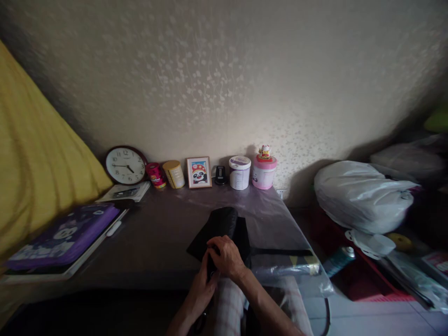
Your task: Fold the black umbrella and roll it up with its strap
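A black folding umbrella lies near the front edge of the table, its dark fabric bunched and partly spread to a point on the left. My left hand is closed around its near end, close to the table edge. Over the same end, my right hand bends its fingers onto the umbrella, touching the left fingers. The fingertips and the part between the hands are mostly hidden. A flat black strap stretches to the right from beside the umbrella.
On the plastic-covered table, a clock, several tins and tubs, and a framed panda picture line the wall. A purple case rests on the left. Beyond the right edge are a white bag and a spray can.
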Tool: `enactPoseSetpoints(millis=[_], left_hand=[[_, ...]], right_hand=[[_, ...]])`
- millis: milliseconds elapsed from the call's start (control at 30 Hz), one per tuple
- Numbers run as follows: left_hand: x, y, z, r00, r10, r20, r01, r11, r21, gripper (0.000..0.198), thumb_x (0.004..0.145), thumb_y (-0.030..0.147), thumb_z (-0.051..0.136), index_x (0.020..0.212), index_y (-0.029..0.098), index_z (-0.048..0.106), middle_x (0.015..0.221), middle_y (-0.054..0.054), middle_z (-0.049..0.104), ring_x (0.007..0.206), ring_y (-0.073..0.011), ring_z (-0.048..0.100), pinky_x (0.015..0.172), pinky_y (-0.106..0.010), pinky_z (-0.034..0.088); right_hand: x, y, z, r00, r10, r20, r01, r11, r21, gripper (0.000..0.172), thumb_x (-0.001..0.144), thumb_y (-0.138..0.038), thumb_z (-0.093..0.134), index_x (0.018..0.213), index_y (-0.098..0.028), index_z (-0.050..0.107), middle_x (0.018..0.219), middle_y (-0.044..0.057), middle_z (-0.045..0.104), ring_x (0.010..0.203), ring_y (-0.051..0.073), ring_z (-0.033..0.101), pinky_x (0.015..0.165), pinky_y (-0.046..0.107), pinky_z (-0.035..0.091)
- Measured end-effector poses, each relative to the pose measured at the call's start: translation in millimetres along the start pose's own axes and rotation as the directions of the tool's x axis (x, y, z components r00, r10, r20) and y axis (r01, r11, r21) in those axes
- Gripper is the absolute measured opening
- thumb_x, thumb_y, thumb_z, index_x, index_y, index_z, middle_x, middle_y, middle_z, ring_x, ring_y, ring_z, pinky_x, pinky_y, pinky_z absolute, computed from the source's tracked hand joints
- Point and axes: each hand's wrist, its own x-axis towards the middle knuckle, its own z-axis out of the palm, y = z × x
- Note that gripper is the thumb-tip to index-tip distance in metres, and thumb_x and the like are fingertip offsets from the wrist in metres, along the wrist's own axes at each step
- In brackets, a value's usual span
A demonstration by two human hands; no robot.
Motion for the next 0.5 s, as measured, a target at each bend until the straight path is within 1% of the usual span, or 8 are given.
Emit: enactPoseSetpoints(millis=[67,100,167,200,267,333,400,500], left_hand=[[-1.3,0.6,0.1,1.000,-0.008,0.003,0.008,1.000,-0.027,0.081,0.086,0.046,0.043,0.143,0.016,-0.007,0.104,-0.011,0.066,0.074,-0.0176,0.065,0.071,-0.031,0.049],[-1.5,1.0,-0.1,1.000,0.000,-0.001,0.000,0.999,-0.034,0.082,0.086,0.046,0.043,0.143,0.018,-0.008,0.109,-0.011,0.064,0.076,-0.0172,0.065,0.071,-0.030,0.049],[-1.0,1.4,-0.9,0.999,0.025,-0.021,-0.025,0.999,-0.025,0.082,0.084,0.046,0.046,0.143,0.019,-0.004,0.122,-0.013,0.057,0.094,-0.0201,0.063,0.079,-0.031,0.048],[-0.5,1.2,-1.4,0.999,0.041,-0.033,-0.042,0.999,-0.015,0.080,0.083,0.047,0.047,0.144,0.020,0.001,0.128,-0.013,0.052,0.107,-0.0221,0.058,0.086,-0.032,0.046],[0.8,0.1,-2.2,0.997,0.065,-0.049,-0.065,0.998,-0.004,0.077,0.082,0.047,0.048,0.143,0.020,0.010,0.138,-0.012,0.043,0.127,-0.0237,0.040,0.099,-0.033,0.038],[2.0,-2.1,-2.6,0.997,0.062,-0.043,-0.062,0.998,0.001,0.075,0.082,0.046,0.048,0.143,0.021,0.012,0.144,-0.010,0.034,0.134,-0.0228,0.028,0.105,-0.034,0.031],[3.0,-5.3,-2.7,0.998,0.059,-0.030,-0.059,0.998,0.009,0.074,0.083,0.045,0.047,0.143,0.021,0.011,0.148,-0.010,0.027,0.136,-0.0209,0.023,0.108,-0.034,0.027],[4.2,-8.9,-2.3,0.998,0.064,-0.027,-0.064,0.998,0.014,0.070,0.084,0.044,0.045,0.142,0.020,0.014,0.148,-0.008,0.027,0.137,-0.0198,0.021,0.110,-0.034,0.024]], right_hand=[[-3.7,0.3,0.6,1.000,-0.022,0.005,0.022,1.000,-0.016,0.019,0.079,-0.015,0.051,0.090,-0.023,0.065,0.090,-0.001,0.069,0.085,0.015,0.058,0.082,0.027,0.038],[-5.5,0.2,0.6,1.000,-0.026,0.005,0.026,0.999,-0.026,0.019,0.079,-0.015,0.051,0.090,-0.023,0.064,0.090,-0.001,0.069,0.086,0.015,0.057,0.082,0.027,0.038],[-8.7,0.1,0.3,0.999,-0.035,0.002,0.035,0.999,-0.026,0.019,0.079,-0.014,0.051,0.090,-0.023,0.064,0.091,-0.001,0.069,0.086,0.015,0.057,0.081,0.028,0.038],[-10.1,0.2,0.0,0.999,-0.040,-0.003,0.040,0.999,-0.015,0.020,0.079,-0.014,0.050,0.090,-0.023,0.063,0.091,-0.001,0.069,0.086,0.015,0.057,0.081,0.028,0.039],[-12.6,0.9,-0.6,0.998,-0.057,-0.017,0.057,0.998,0.017,0.021,0.079,-0.011,0.049,0.090,-0.023,0.062,0.092,-0.001,0.068,0.086,0.015,0.057,0.082,0.028,0.039],[-14.7,1.9,-0.8,0.997,-0.073,-0.031,0.075,0.996,0.041,0.022,0.078,-0.010,0.048,0.090,-0.022,0.061,0.091,0.000,0.068,0.086,0.015,0.056,0.082,0.028,0.040],[-16.3,2.3,-0.5,0.995,-0.087,-0.048,0.089,0.995,0.053,0.022,0.078,-0.008,0.047,0.090,-0.021,0.060,0.089,0.001,0.066,0.085,0.015,0.056,0.083,0.028,0.041],[-17.7,2.0,-0.4,0.994,-0.083,-0.078,0.089,0.993,0.083,0.023,0.076,-0.008,0.046,0.092,-0.020,0.057,0.091,0.002,0.062,0.084,0.014,0.055,0.080,0.026,0.043]])
